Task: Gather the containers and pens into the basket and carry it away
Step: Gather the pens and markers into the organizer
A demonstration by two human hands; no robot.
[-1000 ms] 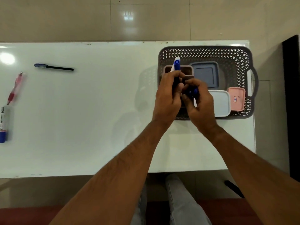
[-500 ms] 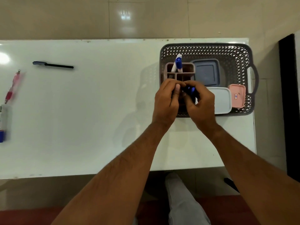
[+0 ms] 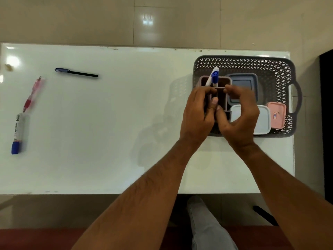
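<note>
Head view: grey lattice basket (image 3: 281,73) is seen at the table's (image 3: 126,123) right end, holding a brown compartmented organiser (image 3: 223,82), a grey container (image 3: 241,82), a white container (image 3: 263,120) and a pink container (image 3: 276,114). A blue-capped marker (image 3: 215,76) stands in the organiser. Left hand (image 3: 196,114) and right hand (image 3: 239,116) are curled over the organiser; whether it is gripped cannot be told. On the table's left lie a black pen (image 3: 77,73), a red pen (image 3: 32,94) and a blue marker (image 3: 18,134).

marker (image 3: 18,132) print blurred, pink lid (image 3: 276,114) label unreadable
</note>
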